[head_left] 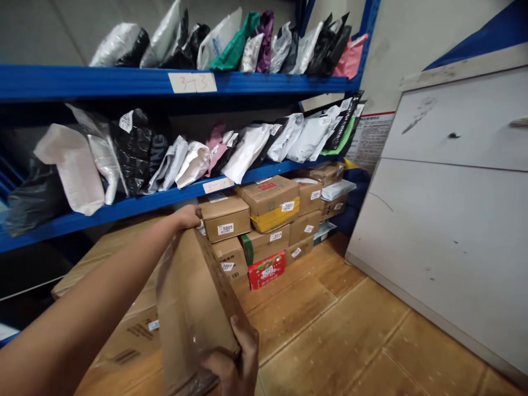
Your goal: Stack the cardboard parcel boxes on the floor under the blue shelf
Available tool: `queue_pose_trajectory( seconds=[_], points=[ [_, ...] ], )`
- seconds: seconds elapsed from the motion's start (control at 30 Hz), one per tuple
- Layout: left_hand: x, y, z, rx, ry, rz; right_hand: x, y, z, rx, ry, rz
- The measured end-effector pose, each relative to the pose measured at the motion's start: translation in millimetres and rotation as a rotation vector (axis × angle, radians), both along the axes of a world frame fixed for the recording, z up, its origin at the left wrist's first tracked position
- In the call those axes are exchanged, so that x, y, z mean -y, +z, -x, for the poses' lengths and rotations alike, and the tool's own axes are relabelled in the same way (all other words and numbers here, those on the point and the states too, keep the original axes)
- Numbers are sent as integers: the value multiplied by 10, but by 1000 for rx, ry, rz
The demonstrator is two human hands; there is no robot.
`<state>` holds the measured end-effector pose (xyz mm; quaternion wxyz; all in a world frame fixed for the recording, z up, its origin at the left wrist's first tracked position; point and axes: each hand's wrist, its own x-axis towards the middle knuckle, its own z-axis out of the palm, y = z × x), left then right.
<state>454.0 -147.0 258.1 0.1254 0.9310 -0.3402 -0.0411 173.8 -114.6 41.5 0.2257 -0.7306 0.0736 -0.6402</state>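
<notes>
I hold a tall brown cardboard box (pixel 192 308) upright, wrapped in clear tape, in front of the blue shelving. My left hand (pixel 187 216) reaches forward and grips the box's far top corner, fingers curled over it. My right hand (pixel 235 360) clamps the near lower corner, thumb on the side face. The box stands beside a large flat carton (pixel 124 308) on the floor under the lowest shelf.
Stacked labelled cartons (pixel 268 201) and a red box (pixel 266 269) sit on the wooden floor (pixel 338 330) by the shelves. Blue shelves (pixel 124 206) carry several plastic mailer bags (pixel 247 148). A white cabinet (pixel 445 209) stands at the right.
</notes>
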Motion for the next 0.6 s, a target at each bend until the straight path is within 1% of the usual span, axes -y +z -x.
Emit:
queue_pose_trajectory(
  seconds=[0.07, 0.13, 0.23, 0.3, 0.33, 0.37, 0.43, 0.53, 0.6],
  points=[
    [-61, -16, 4, 10, -16, 0, 28, 114, -6, 11, 24, -20],
    [-100, -23, 25, 29, -11, -10, 23, 283, -5, 31, 43, -59],
    [-109, -21, 66, 59, 5, -43, -60, 552, 40, 44, 22, -139],
    [-90, -18, 89, 89, -11, -82, -135, 679, 66, 38, 13, -194],
    [-74, -18, 100, 110, -23, -105, -165, 715, 63, 40, 19, -220],
    [-53, -20, 111, 131, -34, -129, -184, 732, 42, 47, 34, -240],
    [9, -30, 136, 161, -44, -170, -189, 706, -59, 62, 87, -245],
    [124, -24, 165, 167, -7, -201, -155, 571, -307, 33, 146, -165],
    [128, 35, 146, 152, 27, -200, -142, 489, -454, -1, 134, -135]
  ],
)
